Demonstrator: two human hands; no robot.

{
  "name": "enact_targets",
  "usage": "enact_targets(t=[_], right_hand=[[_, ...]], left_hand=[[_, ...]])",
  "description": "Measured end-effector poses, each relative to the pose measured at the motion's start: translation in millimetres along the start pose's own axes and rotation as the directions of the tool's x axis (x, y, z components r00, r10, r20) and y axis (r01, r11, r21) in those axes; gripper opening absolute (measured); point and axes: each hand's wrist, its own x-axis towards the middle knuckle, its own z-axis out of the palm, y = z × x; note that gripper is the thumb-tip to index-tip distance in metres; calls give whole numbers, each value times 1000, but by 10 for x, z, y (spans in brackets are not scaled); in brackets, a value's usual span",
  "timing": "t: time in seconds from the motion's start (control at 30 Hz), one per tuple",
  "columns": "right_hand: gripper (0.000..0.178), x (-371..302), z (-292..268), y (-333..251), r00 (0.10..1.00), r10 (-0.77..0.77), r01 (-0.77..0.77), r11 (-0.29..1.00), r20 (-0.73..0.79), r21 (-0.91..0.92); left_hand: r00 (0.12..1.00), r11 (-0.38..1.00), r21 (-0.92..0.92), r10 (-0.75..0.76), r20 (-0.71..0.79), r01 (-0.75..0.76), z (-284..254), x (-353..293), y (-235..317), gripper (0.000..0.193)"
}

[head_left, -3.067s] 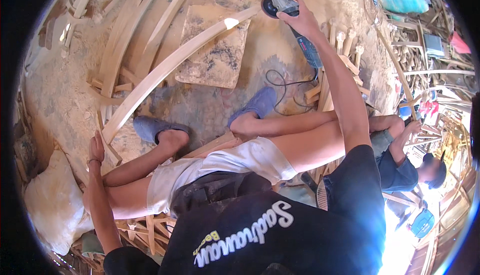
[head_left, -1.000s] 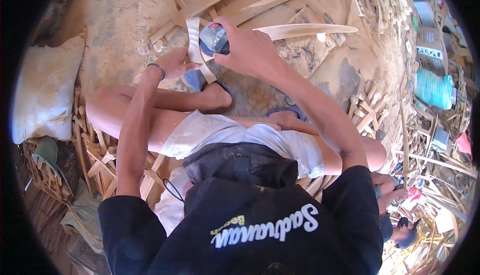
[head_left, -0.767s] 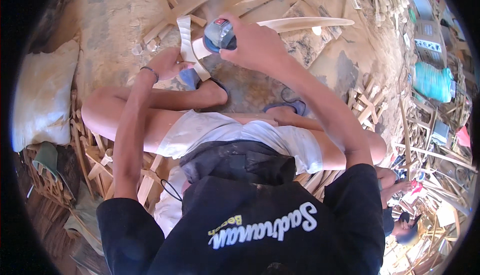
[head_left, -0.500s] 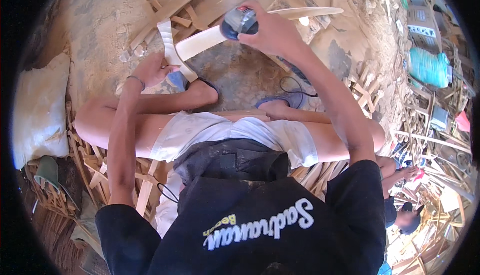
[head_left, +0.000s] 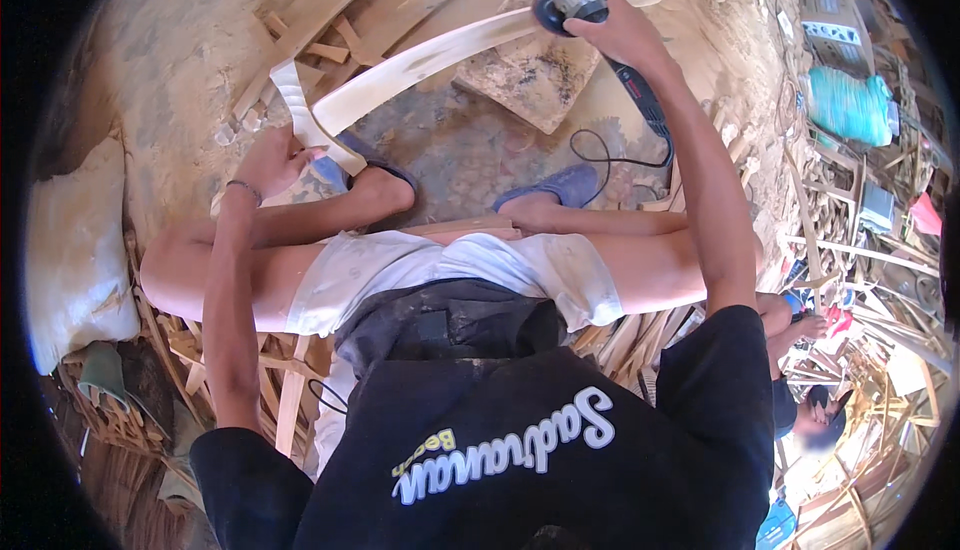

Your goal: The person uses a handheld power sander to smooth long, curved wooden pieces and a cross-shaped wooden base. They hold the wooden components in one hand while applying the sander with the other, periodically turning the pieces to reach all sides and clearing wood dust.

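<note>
A pale wooden sword (head_left: 420, 58) with a long curved blade and a wavy crosspiece lies slanted in front of me, its tip at the upper right. At the crosspiece end, my left hand (head_left: 270, 162) is closed on it; the part inside my fingers is mostly hidden. My right hand (head_left: 628, 32) is wrapped around the head of an angle grinder (head_left: 585, 0). The grinder's dark round disc is at the blade near the tip; I cannot tell whether it touches. Its body slants back beneath my right forearm, trailing a black cord (head_left: 608, 160).
A dusty square board (head_left: 540, 75) lies under the blade. Wood strips (head_left: 345, 20) are beyond the crosspiece. My sandalled feet (head_left: 560, 190) are close in front. A pale sack (head_left: 80, 240) stands left; scrap wood piles right, where another person (head_left: 815, 410) sits.
My right hand has moved the grinder up and right along the blade toward the tip. The sword's crosspiece end has shifted left and slightly down with my left hand.
</note>
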Motion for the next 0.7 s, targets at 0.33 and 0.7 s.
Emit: enact_targets(t=[0.33,0.7], right_hand=[[96,414,-284,971,936,264,-305,939,-230,-161],[85,-534,494,-806,993,-108,104,992,53,75]], left_hand=[[998,999,50,-23,52,21,61,166,-201,56],[975,982,69,-185,121,178,-459,-110,-968,81]])
